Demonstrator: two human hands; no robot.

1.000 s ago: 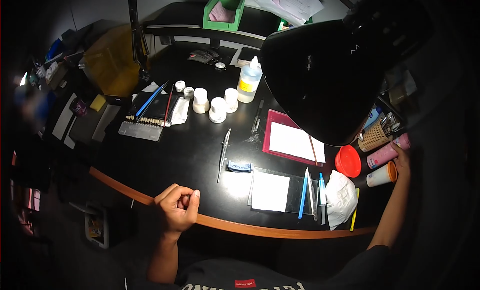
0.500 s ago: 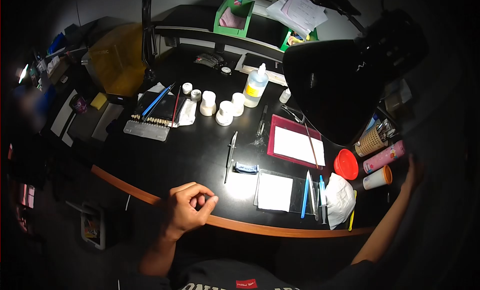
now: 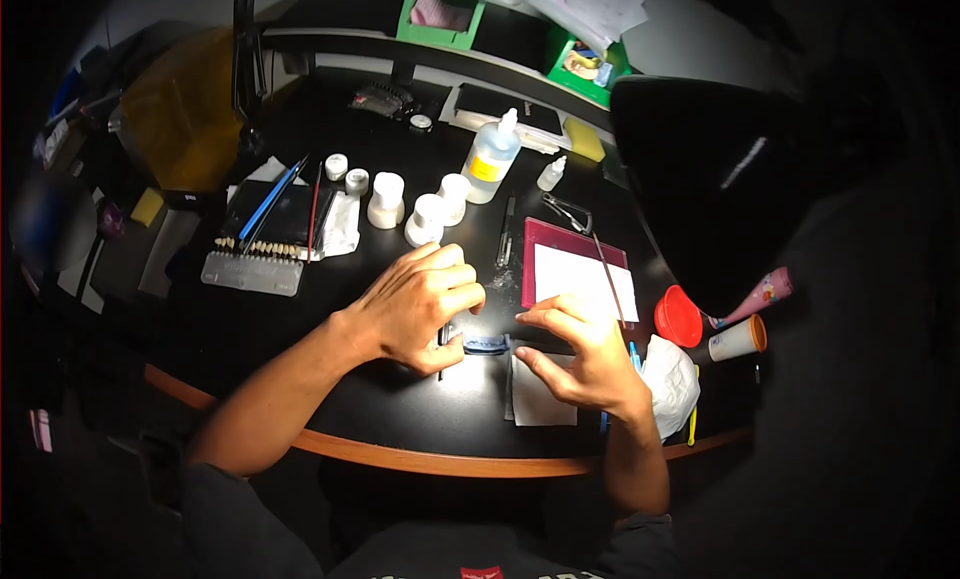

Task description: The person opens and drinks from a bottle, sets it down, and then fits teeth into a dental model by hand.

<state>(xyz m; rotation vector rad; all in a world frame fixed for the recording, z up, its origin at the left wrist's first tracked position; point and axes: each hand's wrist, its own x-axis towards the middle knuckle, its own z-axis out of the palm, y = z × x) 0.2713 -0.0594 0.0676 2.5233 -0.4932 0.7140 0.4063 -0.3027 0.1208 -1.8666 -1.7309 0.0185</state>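
My left hand (image 3: pixel 425 304) hovers over the middle of the black table, its fingers curved and apart with nothing seen between them. It partly covers a thin metal tool (image 3: pixel 443 364). To its right is my right hand (image 3: pixel 575 354), thumb and fingers apart, above a white paper pad (image 3: pixel 543 404). A small dark blue item (image 3: pixel 486 345) lies on the table between the two hands. Behind my right hand sits a magenta tray (image 3: pixel 530 264) with a white sheet (image 3: pixel 580 276) and a thin brush (image 3: pixel 608 279).
White jars (image 3: pixel 386 201) and a yellow-labelled bottle (image 3: pixel 492 159) stand at the back. A shade tab strip (image 3: pixel 252 273) lies left. On the right are a red bowl (image 3: pixel 678 317), an orange-rimmed cup (image 3: pixel 738 339), crumpled tissue (image 3: pixel 669 387) and a large black lamp (image 3: pixel 700 189).
My left hand has moved forward over the metal tool and its fingers have opened. My right hand has come in from the far right to the middle. The view has shifted.
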